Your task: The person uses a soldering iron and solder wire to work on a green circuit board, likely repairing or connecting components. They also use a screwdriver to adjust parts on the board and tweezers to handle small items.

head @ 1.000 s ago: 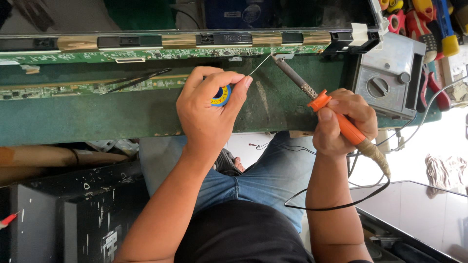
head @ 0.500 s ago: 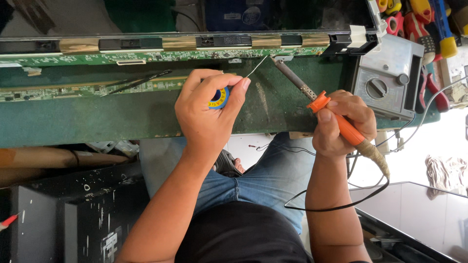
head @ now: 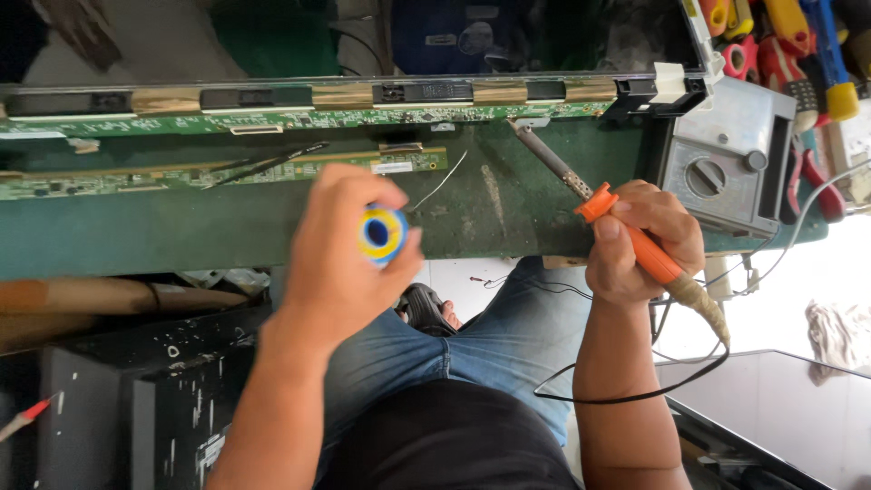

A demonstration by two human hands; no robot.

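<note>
soldering at long green circuit board point(head: 272, 118), mid-step. right hand point(head: 640, 240) fisted round orange soldering iron point(head: 626, 231), tip at board edge. left hand point(head: 340, 254) pinching solder spool point(head: 381, 234), wire end point(head: 440, 180) short of tip. next, likely: feed wire to tip, steady.

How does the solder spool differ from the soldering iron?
The spool is small, round, yellow and blue; the soldering iron is long, with an orange handle. The left hand holds the spool off the boards, while the iron's tip, in the right hand, reaches the long green board.
</note>
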